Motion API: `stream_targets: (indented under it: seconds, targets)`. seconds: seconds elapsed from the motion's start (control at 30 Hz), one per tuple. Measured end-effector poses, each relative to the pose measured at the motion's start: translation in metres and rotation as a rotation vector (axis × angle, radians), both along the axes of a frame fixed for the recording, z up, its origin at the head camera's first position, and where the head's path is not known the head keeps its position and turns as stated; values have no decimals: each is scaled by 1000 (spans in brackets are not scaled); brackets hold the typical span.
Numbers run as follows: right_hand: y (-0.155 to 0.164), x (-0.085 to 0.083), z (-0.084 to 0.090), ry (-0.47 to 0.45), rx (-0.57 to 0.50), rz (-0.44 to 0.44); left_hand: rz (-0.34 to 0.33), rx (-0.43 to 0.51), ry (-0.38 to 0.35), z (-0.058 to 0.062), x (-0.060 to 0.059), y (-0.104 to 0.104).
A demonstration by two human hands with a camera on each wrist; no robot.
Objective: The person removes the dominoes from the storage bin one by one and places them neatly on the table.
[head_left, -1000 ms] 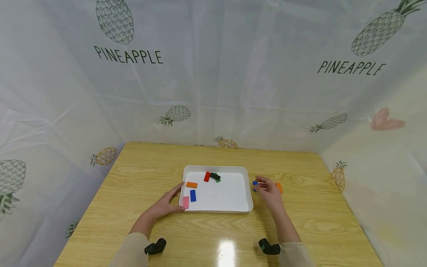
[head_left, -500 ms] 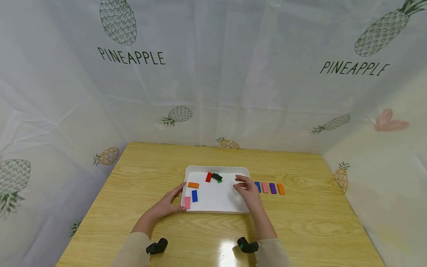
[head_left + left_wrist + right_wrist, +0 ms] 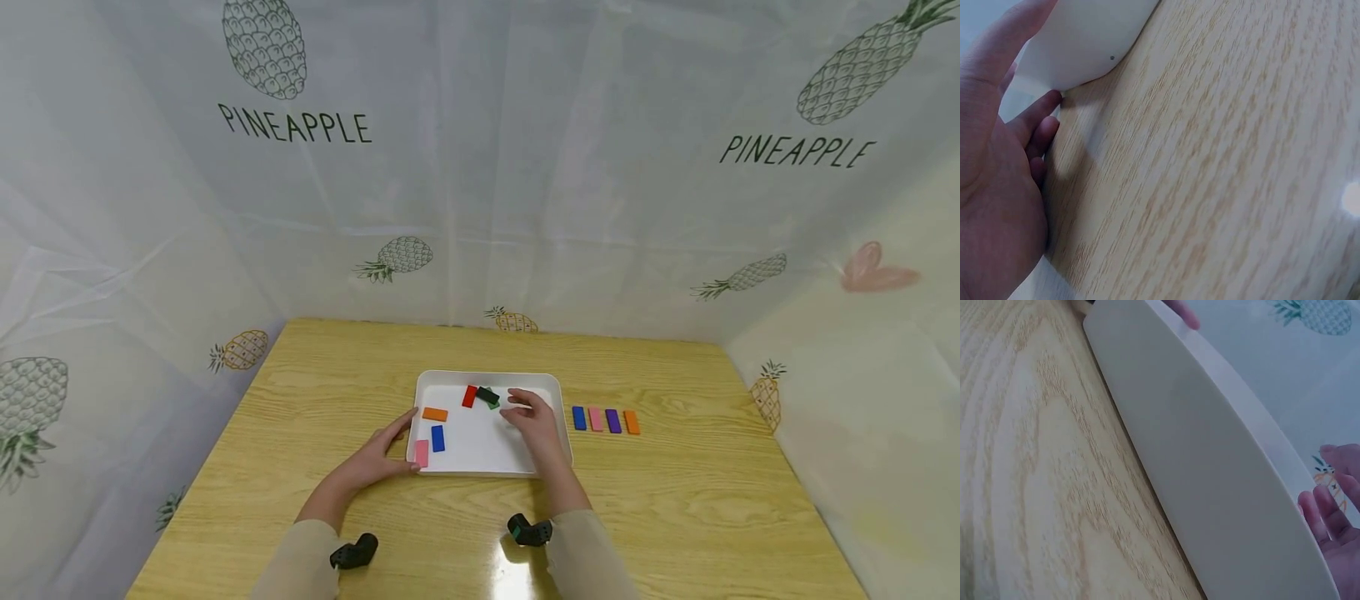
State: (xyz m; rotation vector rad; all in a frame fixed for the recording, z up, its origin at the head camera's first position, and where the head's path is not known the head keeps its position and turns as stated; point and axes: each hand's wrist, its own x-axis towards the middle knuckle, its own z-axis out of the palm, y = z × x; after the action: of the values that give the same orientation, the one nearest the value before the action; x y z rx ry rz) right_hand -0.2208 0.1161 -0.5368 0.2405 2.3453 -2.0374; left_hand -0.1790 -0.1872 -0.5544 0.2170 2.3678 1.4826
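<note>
Your left hand (image 3: 375,457) rests against the tray's (image 3: 487,379) 8 o'clock corner, fingers straight along the wall, holding nothing. Inside, the pink block (image 3: 421,453) and blue block (image 3: 438,438) lie near that corner, the orange block (image 3: 434,414) at 9 o'clock, the red block (image 3: 469,397) and black block (image 3: 487,396) at 12 o'clock. Your right hand (image 3: 531,419) hovers over the tray at 2 o'clock, fingers loosely curled, empty, nearest the black block. Four blocks (image 3: 605,420) sit in a row on the table (image 3: 675,500), at 3 o'clock from the tray.
</note>
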Motion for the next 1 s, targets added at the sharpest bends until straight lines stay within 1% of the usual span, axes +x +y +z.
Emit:
stream_targets:
  seconds: [0.1, 0.43, 0.63, 0.87, 1.0]
  targets:
    - [-3, -5, -2, -21, 2, -14, -1, 2, -1, 0, 0, 0]
    - [-9, -22, -10, -52, 59, -4, 1, 25, -10, 2, 1, -1]
    - [-10, -26, -12, -65, 103, -10, -4, 30, -11, 2, 1, 1]
    - [-10, -28, -9, -104, 86, -40, 8, 7, -11, 3, 1, 0]
    - [-12, -30, -9, -115, 116, -46, 10, -11, 0, 3, 2, 0]
